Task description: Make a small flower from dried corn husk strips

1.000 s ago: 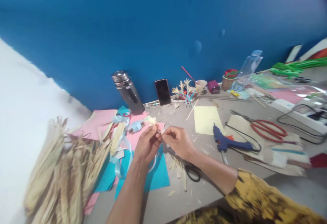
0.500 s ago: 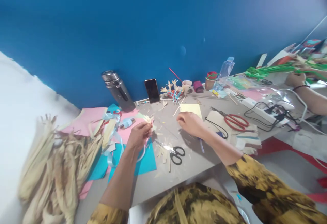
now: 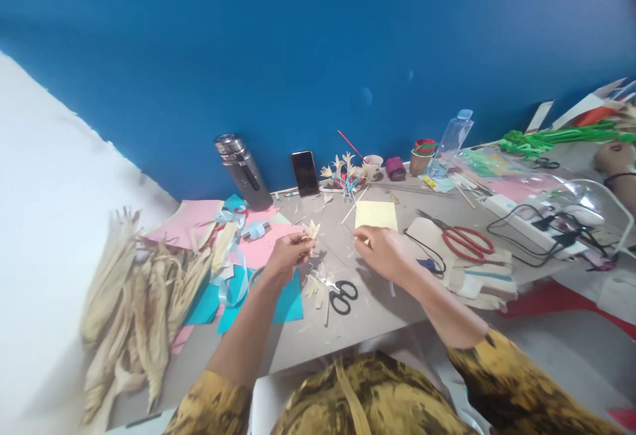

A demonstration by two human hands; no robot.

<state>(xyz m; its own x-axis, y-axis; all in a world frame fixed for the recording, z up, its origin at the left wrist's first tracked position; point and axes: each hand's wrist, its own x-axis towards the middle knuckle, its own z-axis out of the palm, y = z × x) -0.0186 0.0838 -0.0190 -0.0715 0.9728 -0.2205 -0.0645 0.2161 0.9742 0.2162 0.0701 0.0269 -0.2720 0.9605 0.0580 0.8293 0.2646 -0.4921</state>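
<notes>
Inside the table's front edge [image 3: 368, 324], left hand [image 3: 292, 253] pinches a probably light, easy-to-rip flower [image 3: 312, 229], best held low; right hand's [image 3: 381, 249] grip unclear.

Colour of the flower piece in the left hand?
Pale cream flower piece, seen best in the head view.

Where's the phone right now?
In the head view, the phone stands just left of centre by the blue wall, between the flask and the pale flowers.
</notes>
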